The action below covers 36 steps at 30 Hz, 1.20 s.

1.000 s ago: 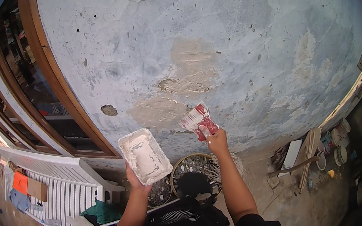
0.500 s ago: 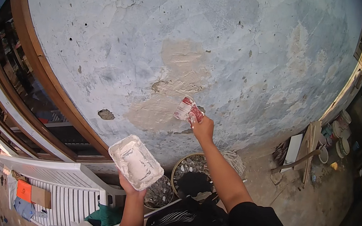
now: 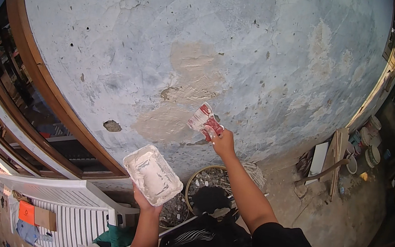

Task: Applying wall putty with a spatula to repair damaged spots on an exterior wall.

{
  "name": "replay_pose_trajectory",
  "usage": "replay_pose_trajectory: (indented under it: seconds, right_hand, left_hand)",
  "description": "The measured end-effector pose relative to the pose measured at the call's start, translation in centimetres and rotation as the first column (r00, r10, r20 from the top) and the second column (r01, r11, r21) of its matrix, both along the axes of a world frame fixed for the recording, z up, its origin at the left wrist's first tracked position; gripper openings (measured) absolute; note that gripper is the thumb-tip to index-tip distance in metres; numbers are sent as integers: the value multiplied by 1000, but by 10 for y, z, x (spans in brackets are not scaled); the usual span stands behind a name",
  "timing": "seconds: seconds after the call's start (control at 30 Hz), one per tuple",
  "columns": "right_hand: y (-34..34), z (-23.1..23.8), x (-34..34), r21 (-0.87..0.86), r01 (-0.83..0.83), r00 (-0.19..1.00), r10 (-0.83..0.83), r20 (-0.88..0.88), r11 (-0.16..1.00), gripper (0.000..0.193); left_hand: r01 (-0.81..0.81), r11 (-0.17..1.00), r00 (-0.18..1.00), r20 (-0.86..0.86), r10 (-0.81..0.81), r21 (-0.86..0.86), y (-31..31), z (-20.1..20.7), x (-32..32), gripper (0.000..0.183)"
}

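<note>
My right hand (image 3: 224, 142) grips a red putty knife (image 3: 206, 121) smeared with pale filler. The knife's wide blade is at the lower right of a beige filler patch (image 3: 170, 117) on the worn bluish-white wall (image 3: 131, 53); whether it touches the wall I cannot tell. Below and to the left, my left hand (image 3: 147, 202) holds up a white rectangular tub (image 3: 153, 175) from underneath, most of its fingers hidden by it. Pale filler coats the tub's inside and rim. A small chipped hole (image 3: 112, 125) shows in the wall to the left of the patch.
A round container of rubble (image 3: 210, 178) stands at the wall's foot, with more rubble (image 3: 174, 211) beside it. At left are a brown window frame (image 3: 45, 72) and a white slatted bench (image 3: 78, 218) bearing an orange box (image 3: 27, 212). Boards (image 3: 337, 158) and buckets (image 3: 372, 155) stand at right.
The tub in my left hand has moved slightly right and up, nearer the putty knife. The knife has turned a little in my right hand. The wall has shifted slightly left in view.
</note>
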State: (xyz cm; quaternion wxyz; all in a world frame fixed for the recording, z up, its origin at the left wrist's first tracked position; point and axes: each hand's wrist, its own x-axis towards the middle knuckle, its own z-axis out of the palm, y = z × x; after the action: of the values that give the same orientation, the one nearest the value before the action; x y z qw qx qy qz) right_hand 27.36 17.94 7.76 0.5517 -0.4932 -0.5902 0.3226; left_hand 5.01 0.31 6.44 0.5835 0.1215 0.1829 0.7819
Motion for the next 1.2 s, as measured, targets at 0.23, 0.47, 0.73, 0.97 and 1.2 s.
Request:
replay_pose_trajectory:
  seconds: [0.23,0.47,0.73,0.97,1.2]
  right_hand:
    - [33,-32,3,-46,230,973,-229,42,972,34]
    - [-3,-24,16,-69,-32,963,13,-268,997,29]
    - [45,-26,3,-71,166,986,-165,20,984,34]
    - [18,-41,5,-50,82,985,-88,-149,995,33]
    - [31,-7,7,-118,41,994,-53,-96,992,28]
  left_hand:
    - [11,1000,1000,29,-11,11,-3,-2,-4,54]
    - [-33,999,999,37,33,-11,-8,-2,-13,56]
    - [-6,1000,1000,11,6,-26,0,-3,-2,56]
    - [-35,999,999,25,36,-27,-7,-3,-7,55]
    - [-28,999,999,47,27,14,2,-4,-9,55]
